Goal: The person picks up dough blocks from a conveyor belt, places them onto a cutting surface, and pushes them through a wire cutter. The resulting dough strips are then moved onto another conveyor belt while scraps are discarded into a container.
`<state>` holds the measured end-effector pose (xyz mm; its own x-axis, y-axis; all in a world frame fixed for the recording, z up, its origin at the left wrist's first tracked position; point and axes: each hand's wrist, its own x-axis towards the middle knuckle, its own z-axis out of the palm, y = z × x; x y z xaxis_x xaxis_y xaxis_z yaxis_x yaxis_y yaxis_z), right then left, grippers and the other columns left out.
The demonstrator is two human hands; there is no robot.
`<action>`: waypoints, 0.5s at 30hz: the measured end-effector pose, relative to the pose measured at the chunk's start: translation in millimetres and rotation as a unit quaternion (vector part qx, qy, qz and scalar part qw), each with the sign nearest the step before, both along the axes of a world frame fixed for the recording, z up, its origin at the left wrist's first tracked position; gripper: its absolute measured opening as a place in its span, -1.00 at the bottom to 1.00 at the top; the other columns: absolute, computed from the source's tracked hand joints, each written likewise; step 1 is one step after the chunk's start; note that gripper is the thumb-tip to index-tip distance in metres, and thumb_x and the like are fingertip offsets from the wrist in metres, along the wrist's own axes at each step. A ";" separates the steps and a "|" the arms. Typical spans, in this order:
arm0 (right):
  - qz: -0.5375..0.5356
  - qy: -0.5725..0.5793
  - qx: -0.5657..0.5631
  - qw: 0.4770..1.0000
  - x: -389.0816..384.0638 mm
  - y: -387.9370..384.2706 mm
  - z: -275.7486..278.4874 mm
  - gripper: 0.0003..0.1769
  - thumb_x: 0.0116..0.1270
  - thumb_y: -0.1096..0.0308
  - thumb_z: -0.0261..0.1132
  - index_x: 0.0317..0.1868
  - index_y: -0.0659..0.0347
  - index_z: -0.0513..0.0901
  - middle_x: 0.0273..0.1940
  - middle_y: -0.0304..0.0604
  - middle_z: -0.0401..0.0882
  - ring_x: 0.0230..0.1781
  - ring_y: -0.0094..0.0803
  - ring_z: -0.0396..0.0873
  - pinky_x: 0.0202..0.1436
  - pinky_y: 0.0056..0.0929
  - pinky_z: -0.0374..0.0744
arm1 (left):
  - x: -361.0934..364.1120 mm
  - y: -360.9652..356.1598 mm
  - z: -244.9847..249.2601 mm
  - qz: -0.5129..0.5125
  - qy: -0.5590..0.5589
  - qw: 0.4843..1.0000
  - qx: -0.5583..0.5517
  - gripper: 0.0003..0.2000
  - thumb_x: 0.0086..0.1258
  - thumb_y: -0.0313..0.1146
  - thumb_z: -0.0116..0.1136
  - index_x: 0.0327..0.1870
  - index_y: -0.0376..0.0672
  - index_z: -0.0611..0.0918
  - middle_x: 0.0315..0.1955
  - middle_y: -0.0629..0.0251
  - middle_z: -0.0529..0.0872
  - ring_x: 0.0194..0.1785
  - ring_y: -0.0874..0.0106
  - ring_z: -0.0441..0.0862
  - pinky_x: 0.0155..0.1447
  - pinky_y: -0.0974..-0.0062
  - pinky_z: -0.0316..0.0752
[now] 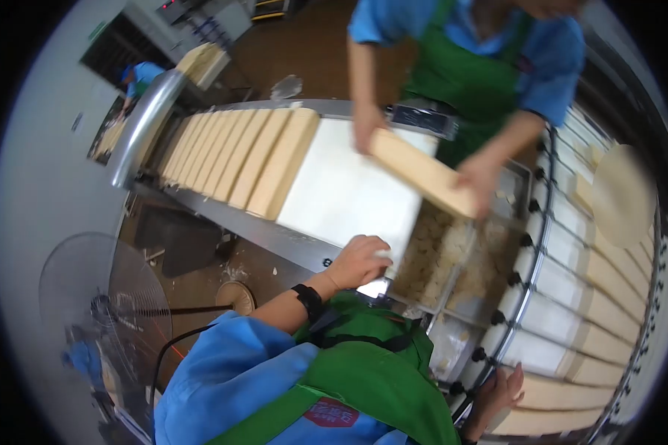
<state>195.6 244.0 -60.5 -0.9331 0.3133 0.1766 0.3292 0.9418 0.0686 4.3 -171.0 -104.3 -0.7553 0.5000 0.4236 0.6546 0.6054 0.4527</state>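
Note:
My left hand [360, 261] rests at the near edge of the white belt [341, 178], fingers loosely bent and slightly apart, holding nothing. Several long pale blocks [252, 152] stand in a row farther left on that belt. At the lower right, my right hand [501, 391] is beside the second conveyor, fingers apart and empty, close to the pale slabs [553, 393] lying there. Across the belt, a co-worker's two hands hold one long pale block [423, 172] by its ends, above the belt's right end. That block and those hands are slightly blurred.
Bins with pale scraps [438, 256] sit between the two conveyors. A rail with black knobs [536, 256] borders the right conveyor. A curved metal guard [145, 130] spans the left belt's far end. A large fan [104, 304] stands left. Another person is in the background.

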 end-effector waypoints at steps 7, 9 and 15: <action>0.115 0.127 -0.187 0.967 -68.4 -45.3 13.5 -0.78 0.21 0.52 0.22 -0.13 0.23 0.66 0.15 0.08 0.53 0.15 0.02 0.45 0.25 -0.11 0.32 | -6.8 -149.2 -43.7 0.611 0.018 0.791 -0.019 -0.34 0.17 -0.26 0.32 0.31 -0.21 0.34 0.22 -0.07 0.40 0.33 -0.07 0.28 0.35 0.04 0.24; 0.156 0.076 -0.209 0.962 -107.5 -79.4 14.1 -0.76 0.21 0.51 0.23 -0.10 0.24 0.66 0.13 0.09 0.54 0.16 0.03 0.44 0.25 -0.12 0.33 | -4.6 -186.1 -50.8 0.721 -0.161 0.673 0.031 -0.13 0.08 -0.19 0.43 0.38 -0.26 0.17 0.27 -0.16 0.25 0.35 -0.11 0.20 0.37 0.05 0.21; 0.356 -0.020 -0.255 0.899 -244.3 -201.2 -33.8 -0.78 0.17 0.46 0.27 -0.15 0.24 0.68 0.02 0.14 0.60 0.10 0.04 0.50 0.26 -0.11 0.40 | -6.5 -244.4 -55.7 0.585 -0.300 0.753 -0.003 0.00 -0.04 -0.16 0.52 0.36 -0.40 0.12 0.17 -0.19 0.30 0.26 -0.11 0.26 0.37 0.09 0.23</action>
